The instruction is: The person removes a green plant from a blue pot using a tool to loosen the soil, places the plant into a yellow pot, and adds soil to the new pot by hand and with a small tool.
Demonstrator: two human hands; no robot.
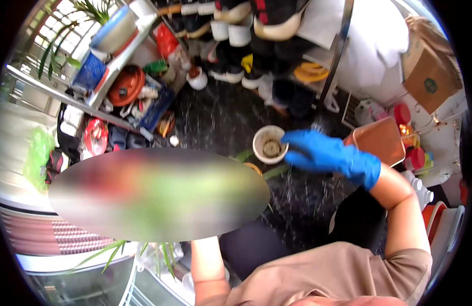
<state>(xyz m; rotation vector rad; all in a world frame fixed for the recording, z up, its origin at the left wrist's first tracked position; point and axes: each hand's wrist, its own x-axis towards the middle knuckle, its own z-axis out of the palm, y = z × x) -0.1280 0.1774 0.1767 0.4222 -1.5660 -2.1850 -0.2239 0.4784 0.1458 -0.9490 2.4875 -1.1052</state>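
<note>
— What sits nearest?

— The brown shirt (317, 270), on the near side of the white pot (258, 146), cut off by the bottom edge. Nearer than the pot and to its left, a bare left forearm (208, 262) runs up into a blurred oval (159, 195).

— And the left hand?

— Hidden under that blur. Its fingers, and anything in them, I cannot tell. Reds and greens smear together there; a few green leaves (274, 172) poke out just on the near side of the pot.

— The right hand?

— It wears a blue glove (330, 154) and comes in from the pot's right. Its fingers (298, 136) are slightly parted and reach the pot's right rim, covering part of it. Whether they grip or only touch, I cannot tell.

— Where is the pot, and what's inside?

— On the dark, marbled floor (215, 115), mouth up. Something grey-brown lies inside, too small to make out.

— Beyond it?

— Shoes (279, 19) crowd a rack, some cut off by the top edge. Farther left of the pot, a blue-and-white planter (113, 31) holds a leafy plant, its top cropped.
</note>
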